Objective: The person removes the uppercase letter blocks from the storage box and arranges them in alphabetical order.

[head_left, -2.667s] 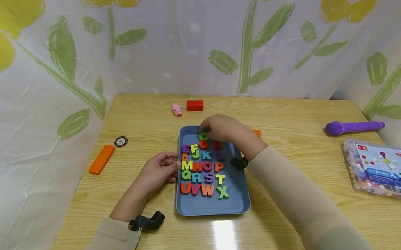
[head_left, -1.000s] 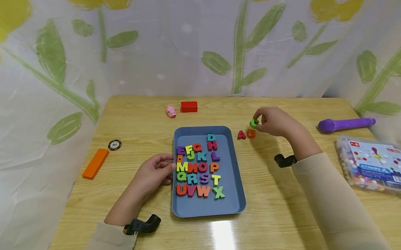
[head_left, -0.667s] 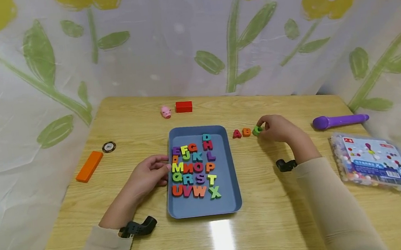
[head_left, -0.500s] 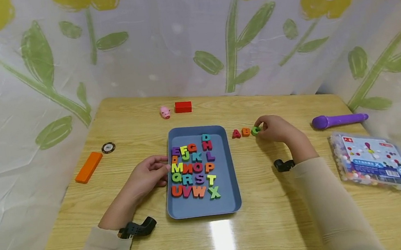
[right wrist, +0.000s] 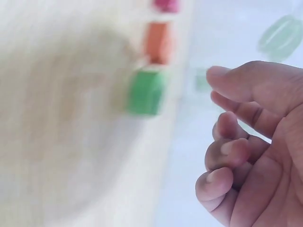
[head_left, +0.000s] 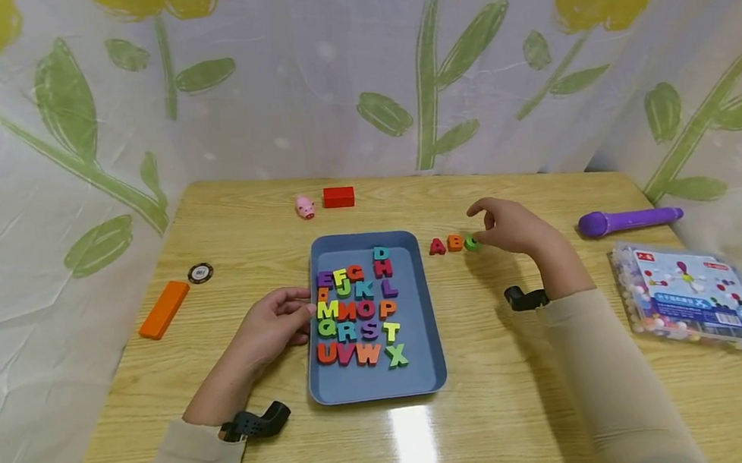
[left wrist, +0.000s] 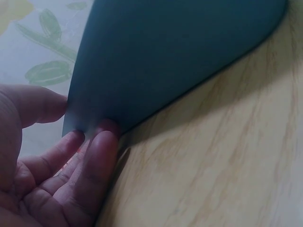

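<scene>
A blue-grey tray (head_left: 422, 378) lies on the table, with several coloured toy letters, such as the green X (head_left: 397, 356), standing inside. My left hand (head_left: 278, 322) holds the tray's left rim, thumb at the edge and curled fingertips (left wrist: 102, 142) against the outer wall. Right of the tray stand a red letter A (head_left: 437, 246), an orange B (head_left: 455, 242) and a green C (head_left: 472, 244) in a row. My right hand (head_left: 511, 227) hovers just by the C, thumb and index finger spread apart, holding nothing. In the right wrist view the green letter is blurred and apart from the fingers.
A pink pig (head_left: 305, 208) and a red block (head_left: 339, 197) sit behind the tray. To the left lie an orange block (head_left: 165, 310) and a round chip (head_left: 200, 273). A purple microphone-shaped toy (head_left: 629, 220) and a clear box of beads (head_left: 690, 294) are at right.
My right hand took the green C out of the tray, set it beside the B, and has now let go and lifted slightly. The left hand keeps its place at the tray.
</scene>
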A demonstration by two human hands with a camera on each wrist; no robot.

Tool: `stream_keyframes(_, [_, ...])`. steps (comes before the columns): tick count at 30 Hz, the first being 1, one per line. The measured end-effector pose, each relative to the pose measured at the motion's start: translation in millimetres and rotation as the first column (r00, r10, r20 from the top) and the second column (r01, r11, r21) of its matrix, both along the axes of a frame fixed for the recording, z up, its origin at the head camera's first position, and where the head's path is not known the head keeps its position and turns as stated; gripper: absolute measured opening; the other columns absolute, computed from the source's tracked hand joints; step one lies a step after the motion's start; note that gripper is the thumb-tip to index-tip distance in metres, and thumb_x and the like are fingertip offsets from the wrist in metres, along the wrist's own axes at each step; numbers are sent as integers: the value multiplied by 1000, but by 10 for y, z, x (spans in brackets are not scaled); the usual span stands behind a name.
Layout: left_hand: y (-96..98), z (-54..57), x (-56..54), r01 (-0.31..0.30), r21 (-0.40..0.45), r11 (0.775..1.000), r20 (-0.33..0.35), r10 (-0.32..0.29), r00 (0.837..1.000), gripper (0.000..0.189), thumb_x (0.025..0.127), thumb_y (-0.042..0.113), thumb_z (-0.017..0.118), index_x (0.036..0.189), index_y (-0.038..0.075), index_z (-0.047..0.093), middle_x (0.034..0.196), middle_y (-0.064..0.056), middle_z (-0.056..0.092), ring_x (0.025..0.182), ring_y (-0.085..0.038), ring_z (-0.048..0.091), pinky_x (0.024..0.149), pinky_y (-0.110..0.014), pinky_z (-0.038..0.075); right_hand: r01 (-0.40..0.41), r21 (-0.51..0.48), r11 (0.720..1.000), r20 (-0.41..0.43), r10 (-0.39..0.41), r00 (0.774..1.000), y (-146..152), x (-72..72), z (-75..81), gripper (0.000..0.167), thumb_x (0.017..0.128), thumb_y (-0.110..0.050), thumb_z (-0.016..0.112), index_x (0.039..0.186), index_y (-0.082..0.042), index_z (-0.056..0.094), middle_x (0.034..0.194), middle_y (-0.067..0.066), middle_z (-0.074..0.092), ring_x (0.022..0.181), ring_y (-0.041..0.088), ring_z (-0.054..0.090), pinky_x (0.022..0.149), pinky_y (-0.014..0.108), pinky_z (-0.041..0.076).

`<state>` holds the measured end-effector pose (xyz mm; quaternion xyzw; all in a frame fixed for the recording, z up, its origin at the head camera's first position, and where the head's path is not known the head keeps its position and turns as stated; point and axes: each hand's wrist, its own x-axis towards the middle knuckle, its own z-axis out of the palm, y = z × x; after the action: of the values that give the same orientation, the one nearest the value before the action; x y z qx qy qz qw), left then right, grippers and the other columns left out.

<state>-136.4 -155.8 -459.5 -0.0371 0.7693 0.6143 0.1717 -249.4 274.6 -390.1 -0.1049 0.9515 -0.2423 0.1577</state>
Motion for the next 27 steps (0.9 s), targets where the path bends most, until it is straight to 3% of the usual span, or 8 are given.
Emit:
stream_keyframes(6, [13,10,13,-25,-7,1000,-3,25,1000,46,107,23,71,146,1,61,126,-21,74,91,-16,73,77,-30,64,-89,-14,996,-75,88,993,-445,10,249,45,106,-19,69,149,-8,59,95,11,51,71,23,44,71,41,40])
stream_keyframes(10, [52,11,22,-65,-25,998,-2,65,998,43,106,24,72,143,3,65,123,-20,75,88,-16,75,76,-31,64,-173,-11,985,-99,172,980,-830,9,286,40,105,-17,72,143,-6,66,85,9,52,66,23,50,71,39,43])
stream_keyframes(13, [81,4,25,-88,-45,995,-2,88,996,42,105,25,73,141,5,66,123,-18,76,88,-16,75,75,-31,65,-216,29,976,-81,217,973,-1097,-10,280,37,105,-18,71,140,-5,70,89,12,60,65,25,58,73,41,52])
stream_keyframes(16, [89,-8,25,-103,-47,994,-2,103,995,41,105,26,73,140,5,67,123,-17,76,88,-16,75,74,-30,64,-248,113,962,-50,254,966,-1319,-39,256,34,106,-16,68,138,-5,72,114,15,73,88,28,71,90,45,60])
stream_keyframes(20, [90,-10,27,-106,-41,993,-5,106,994,39,105,25,73,138,5,68,120,-17,76,86,-16,74,74,-30,64,-276,231,933,-3,285,959,-1512,-79,206,33,105,-13,67,135,-3,75,139,15,73,119,29,68,110,49,56])
stream_keyframes(27, [85,-15,19,-100,-47,994,0,100,995,37,105,26,73,136,6,69,116,-14,75,86,-16,74,73,-31,64,-276,292,916,61,270,961,-1624,-99,103,24,105,-17,69,123,-5,79,121,10,76,95,25,68,93,44,61])
